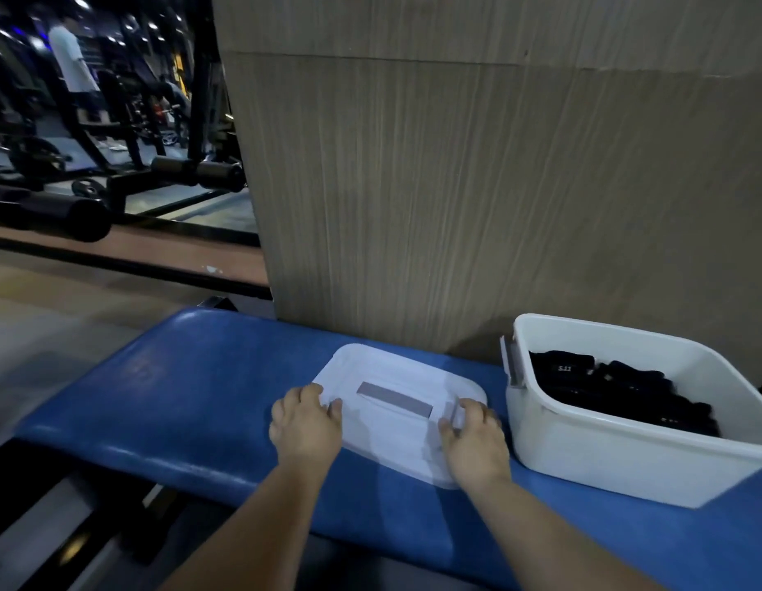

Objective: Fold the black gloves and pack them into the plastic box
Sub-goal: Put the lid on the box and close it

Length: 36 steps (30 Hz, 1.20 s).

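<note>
Lid [392, 439] in left hand [306, 428] and right hand [473, 441], beside box [605, 456]

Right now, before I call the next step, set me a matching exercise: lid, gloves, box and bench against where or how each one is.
1 lid
2 black gloves
3 plastic box
4 bench

a blue, bearing lid and box
b lying in the box
c open, right of the lid
d held at both ends by left hand and right hand

Pairs: 1-d, 2-b, 3-c, 4-a
</note>
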{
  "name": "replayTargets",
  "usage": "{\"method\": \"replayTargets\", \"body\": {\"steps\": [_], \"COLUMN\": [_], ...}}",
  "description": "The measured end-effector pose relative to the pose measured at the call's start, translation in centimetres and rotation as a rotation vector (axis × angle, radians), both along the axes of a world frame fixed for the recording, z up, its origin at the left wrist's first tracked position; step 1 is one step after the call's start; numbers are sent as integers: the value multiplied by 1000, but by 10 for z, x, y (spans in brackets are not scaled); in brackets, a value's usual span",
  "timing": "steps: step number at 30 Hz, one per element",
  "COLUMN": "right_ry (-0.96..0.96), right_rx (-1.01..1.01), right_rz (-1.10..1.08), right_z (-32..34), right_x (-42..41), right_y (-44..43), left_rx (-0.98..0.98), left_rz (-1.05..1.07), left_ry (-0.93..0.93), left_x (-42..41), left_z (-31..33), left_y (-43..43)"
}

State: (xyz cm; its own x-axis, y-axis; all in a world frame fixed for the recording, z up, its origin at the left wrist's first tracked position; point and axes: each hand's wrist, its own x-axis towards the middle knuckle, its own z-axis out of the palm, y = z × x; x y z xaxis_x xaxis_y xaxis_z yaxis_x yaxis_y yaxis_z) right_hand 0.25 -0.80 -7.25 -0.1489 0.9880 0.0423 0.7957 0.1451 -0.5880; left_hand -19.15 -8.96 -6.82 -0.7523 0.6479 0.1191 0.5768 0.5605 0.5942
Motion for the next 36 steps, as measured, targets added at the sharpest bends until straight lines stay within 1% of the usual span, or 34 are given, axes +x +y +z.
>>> {"method": "replayTargets", "body": {"steps": [5, 11, 15, 18, 21, 24, 27, 36], "right_ry": [-135, -177, -170, -103, -3, 158, 292, 323], "right_rx": [23, -1, -2, -39, -55, -94, -133, -3], "right_rz": [-82, -89, -88, -92, -83, -46, -2, 76], "right_z": [-14, -20, -20, -15, -8, -1, 10, 56], "right_x": [-2, -9, -11, -14, -18, -23, -30, -46], "right_y": [1, 3, 4, 4, 1, -5, -12, -27], "left_rx": [-83, -157, -173, -141, -62, 36, 73, 182], "left_rz": [-9, 6, 32, 58, 104, 136, 154, 167], "left_ry": [2, -1, -4, -57, -157, -237, -238, -151], "left_x": [-15, -23, -24, -26, -29, -34, -41, -65], "left_z": [-19, -20, -18, -17, -12, -3, 7, 50], "left_y": [3, 13, 16, 17, 14, 6, -3, -26]}}
